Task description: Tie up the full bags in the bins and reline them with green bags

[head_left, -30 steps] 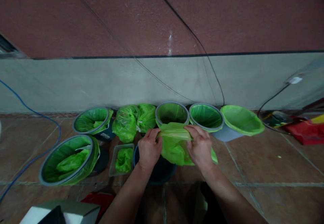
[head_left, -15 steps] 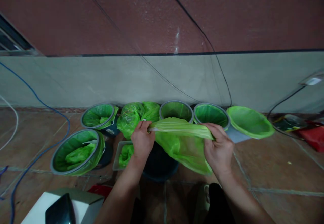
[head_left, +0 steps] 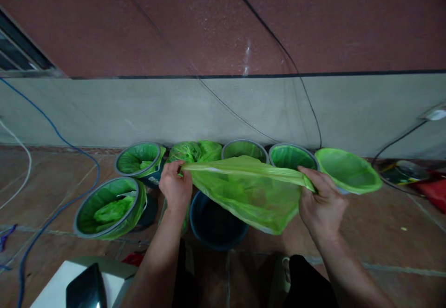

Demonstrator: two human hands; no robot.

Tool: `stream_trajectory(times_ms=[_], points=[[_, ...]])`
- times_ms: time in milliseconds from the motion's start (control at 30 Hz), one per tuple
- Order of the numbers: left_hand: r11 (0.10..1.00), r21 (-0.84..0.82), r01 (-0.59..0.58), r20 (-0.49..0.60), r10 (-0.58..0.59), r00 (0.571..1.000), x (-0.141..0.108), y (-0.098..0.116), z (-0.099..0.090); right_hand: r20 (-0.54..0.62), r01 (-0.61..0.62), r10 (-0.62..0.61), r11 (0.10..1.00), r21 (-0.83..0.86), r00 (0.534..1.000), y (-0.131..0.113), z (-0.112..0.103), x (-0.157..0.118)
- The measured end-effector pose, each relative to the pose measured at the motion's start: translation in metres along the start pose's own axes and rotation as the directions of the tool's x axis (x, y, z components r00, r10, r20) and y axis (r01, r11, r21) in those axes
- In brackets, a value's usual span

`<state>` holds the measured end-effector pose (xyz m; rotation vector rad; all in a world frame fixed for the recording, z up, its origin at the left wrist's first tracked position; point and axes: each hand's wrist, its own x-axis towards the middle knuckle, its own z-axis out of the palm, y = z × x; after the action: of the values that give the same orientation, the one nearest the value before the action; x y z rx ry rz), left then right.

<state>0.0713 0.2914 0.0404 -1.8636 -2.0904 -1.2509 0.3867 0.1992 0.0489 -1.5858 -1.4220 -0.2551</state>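
Note:
A thin green plastic bag point(head_left: 251, 192) is stretched sideways in front of me, its top edge gathered into a band. My left hand point(head_left: 176, 185) is closed on the left end of that band, and my right hand point(head_left: 322, 201) grips the other end. The body of the bag hangs down loosely between them. Partly beneath it, a dark blue bucket point(head_left: 218, 226) without a liner stands on the floor. Behind the bag, a lined bin point(head_left: 244, 147) is half hidden, with another green-lined bin point(head_left: 291, 157) to its right.
Along the wall stand a tilted light-green-lined bin point(head_left: 348, 171), bundled green bags point(head_left: 188, 150) and a lined bin point(head_left: 139, 157). Another bin point(head_left: 104, 210) is nearer on the left. A blue cable point(head_left: 57, 210) crosses the tiles. A dark object lies on a white box point(head_left: 52, 285).
My hands have moved apart, left hand leftward and right hand rightward, spreading the bag wider. More of the blue bucket shows; the small tray of green plastic is now mostly covered.

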Motion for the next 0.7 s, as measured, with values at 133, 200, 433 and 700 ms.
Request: stream_trajectory(times_ms=[133,200,433,700], points=[[0.992,-0.014,0.124,-0.049,-0.124,0.991,0.009,-0.016,-0.004,0.008,0.005,-0.004,0.993,-0.115,1.000,0.013,-0.009,0.003],[0.986,-0.002,0.164,-0.040,-0.164,0.986,0.012,-0.020,-0.004,0.034,0.001,0.004,0.988,-0.156,0.999,0.021,-0.013,0.004],[0.910,-0.270,0.313,0.004,-0.325,0.946,0.009,-0.025,0.009,0.269,0.034,0.032,0.971,-0.235,0.962,0.042,-0.018,-0.009],[0.941,-0.292,0.174,-0.003,-0.183,0.983,-0.008,0.020,-0.043,0.420,0.171,0.058,0.856,-0.488,0.906,-0.007,0.004,-0.056]])
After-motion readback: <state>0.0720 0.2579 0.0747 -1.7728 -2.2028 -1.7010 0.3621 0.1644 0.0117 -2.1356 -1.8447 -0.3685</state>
